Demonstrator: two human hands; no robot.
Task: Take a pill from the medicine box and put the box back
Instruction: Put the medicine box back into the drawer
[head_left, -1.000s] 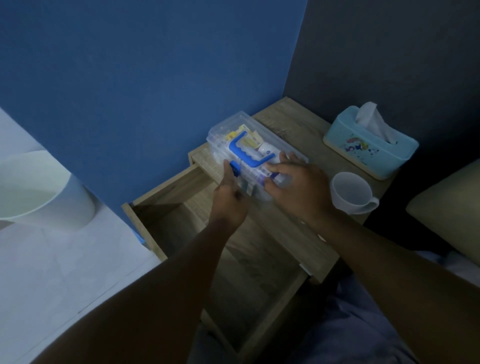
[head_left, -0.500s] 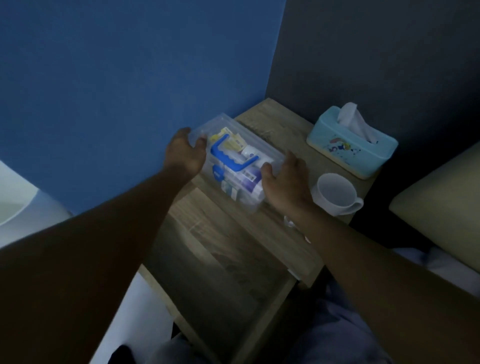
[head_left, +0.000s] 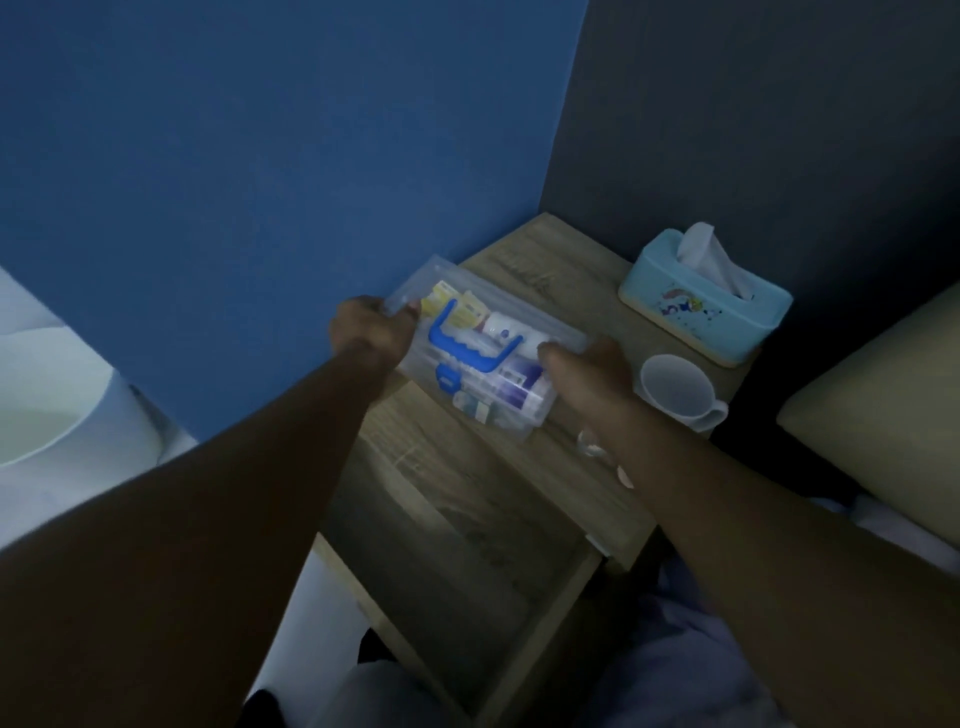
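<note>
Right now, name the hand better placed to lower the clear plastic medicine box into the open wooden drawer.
Left. The left hand grips the clear plastic medicine box at its far-left end, above the open wooden drawer. The right hand holds the end over the tabletop, close to the white cup.

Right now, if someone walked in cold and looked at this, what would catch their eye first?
First, the clear medicine box with its bright blue handle, held at its two ends by the left hand and right hand over the near-left part of the wooden nightstand. Next, the pale blue tissue box at the back right, with a white cup just in front of it. Below the medicine box, the drawer stands open.
</note>
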